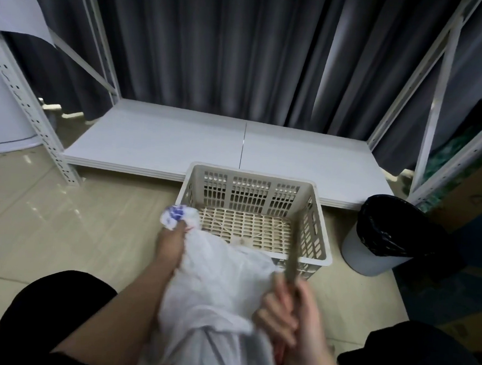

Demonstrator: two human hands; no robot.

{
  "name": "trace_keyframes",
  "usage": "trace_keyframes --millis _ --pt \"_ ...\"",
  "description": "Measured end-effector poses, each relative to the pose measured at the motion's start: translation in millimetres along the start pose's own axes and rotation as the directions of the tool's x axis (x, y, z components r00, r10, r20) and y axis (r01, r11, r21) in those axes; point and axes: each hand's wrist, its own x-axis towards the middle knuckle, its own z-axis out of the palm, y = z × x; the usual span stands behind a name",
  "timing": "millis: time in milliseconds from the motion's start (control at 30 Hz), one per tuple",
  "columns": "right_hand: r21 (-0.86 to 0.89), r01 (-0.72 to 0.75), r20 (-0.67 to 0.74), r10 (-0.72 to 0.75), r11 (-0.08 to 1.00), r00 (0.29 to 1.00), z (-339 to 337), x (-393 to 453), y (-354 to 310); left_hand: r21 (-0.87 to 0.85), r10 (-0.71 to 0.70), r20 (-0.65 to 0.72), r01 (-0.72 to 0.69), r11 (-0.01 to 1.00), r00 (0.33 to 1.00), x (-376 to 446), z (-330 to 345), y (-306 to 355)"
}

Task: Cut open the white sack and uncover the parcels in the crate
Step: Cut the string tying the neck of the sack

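A white sack (212,291) lies between my knees, its tied neck with blue print reaching over the near left corner of the cream slatted crate (314,216). My left hand (170,243) grips the sack just below that neck. My right hand (287,319) is closed on the handle of a cutter (292,264), whose blurred blade points up and away beside the sack's right side. The crate's floor shows bare; no parcels are visible, and the sack's contents are hidden.
A low white shelf board (179,146) runs behind the crate, with dark curtains beyond. A grey bin with a black liner (384,235) stands to the right. Metal rack uprights (28,107) flank both sides; cardboard boxes (472,195) sit at far right.
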Motion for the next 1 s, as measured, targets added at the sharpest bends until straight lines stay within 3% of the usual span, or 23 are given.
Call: trace_keyframes --millis 67,167,300,400,500,600,733,867,1000 --pt "0.05 0.086 -0.065 -0.083 0.995 0.994 -5 -6 -27 0.027 0.094 0.056 -0.095 0.995 0.994 3 -5 4" --pt "-0.057 0.029 -0.313 -0.045 0.998 0.949 -8 1 -37 0.009 0.13 0.17 -0.134 0.991 0.977 -5 6 10" --pt "-0.123 -0.068 -0.426 0.009 0.99 0.904 -3 21 -27 0.015 0.195 0.181 -0.201 0.98 0.964 -10 10 15" --pt "-0.336 -0.118 -0.5 -0.07 0.934 0.863 2 36 -23 0.067 0.181 0.147 -0.192 0.979 0.973 -24 19 23" --pt "-0.701 -0.161 -0.483 -0.296 0.695 0.824 7 44 -20 0.077 0.144 0.203 -0.162 0.984 0.969 -32 30 29" --pt "-0.823 -0.166 -0.436 -0.418 0.543 0.797 5 50 -13 0.099 0.132 0.283 -0.166 0.981 0.95 -39 36 36" --pt "-0.837 -0.248 -0.457 -0.375 0.487 0.806 0 52 -12 0.153 0.072 0.424 -0.15 0.977 0.903 -29 32 40" --pt "-0.825 -0.286 -0.486 -0.354 0.487 0.799 -3 54 -14 0.386 -0.121 0.546 -0.12 0.915 0.829 18 21 13" --pt "-0.805 -0.286 -0.507 -0.35 0.52 0.788 -6 52 -17 0.446 -0.078 0.597 -0.25 0.86 0.798 -17 -1 50"
